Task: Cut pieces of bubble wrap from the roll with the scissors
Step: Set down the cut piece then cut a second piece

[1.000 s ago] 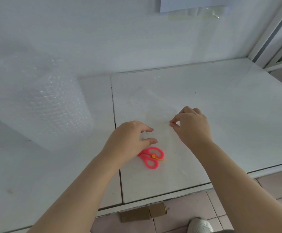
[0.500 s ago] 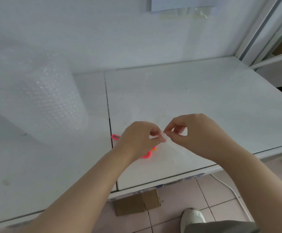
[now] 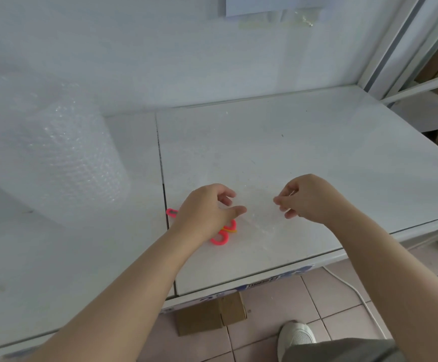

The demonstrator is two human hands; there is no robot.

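Observation:
A big roll of bubble wrap (image 3: 63,152) stands on the left table top, apart from both hands. Pink scissors (image 3: 221,236) lie flat near the seam, mostly hidden under my left hand (image 3: 207,207); only the handles and the tip show. That hand hovers over them with thumb and fingers apart and nothing visibly held. A clear, barely visible cut piece of bubble wrap (image 3: 262,226) lies on the right table top. My right hand (image 3: 306,199) pinches its edge between thumb and fingertips.
Two white table tops (image 3: 317,142) meet at a dark seam (image 3: 163,189). A cardboard box (image 3: 210,313), my shoe (image 3: 296,338) and a white cable (image 3: 356,291) are on the tiled floor. Metal shelving (image 3: 421,92) stands at the right.
My hands, pinched together half a second ago, have moved apart. The left thumb and fingers have opened; the right hand has shifted right, still pinching. The scissors have not moved.

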